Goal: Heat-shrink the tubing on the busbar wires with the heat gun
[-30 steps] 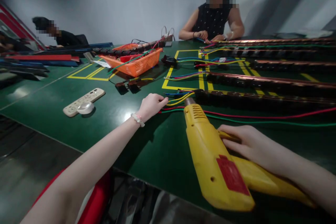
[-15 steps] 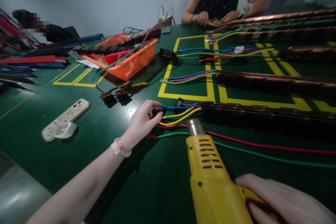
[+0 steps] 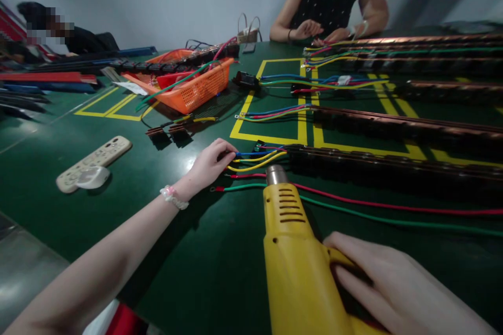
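Note:
My left hand (image 3: 210, 165) is closed in a pinch at the end of a blue wire (image 3: 251, 154). Yellow wires (image 3: 259, 165) lie just beside its fingertips, coming from the same long dark bar with copper edges (image 3: 353, 165). My right hand (image 3: 377, 272) is wrapped round the handle of a yellow heat gun (image 3: 301, 251). The metal nozzle points away from me toward the wires and hides part of a red wire (image 3: 338, 199) and a green wire (image 3: 353, 215) on the table. A ring terminal tips the green wire's left end.
An orange basket (image 3: 204, 89) with parts and wires stands behind my left hand. A beige power strip (image 3: 94, 162) lies at left. More wired bars (image 3: 393, 120) fill the right side. Across the green table (image 3: 212, 267), a co-worker (image 3: 332, 5) handles wires; another person (image 3: 74, 31) is far left.
My left hand's fingers have closed from a loose curl to a pinch on the blue wire's end. The whole view has shifted slightly; the heat gun stays near the yellow wires.

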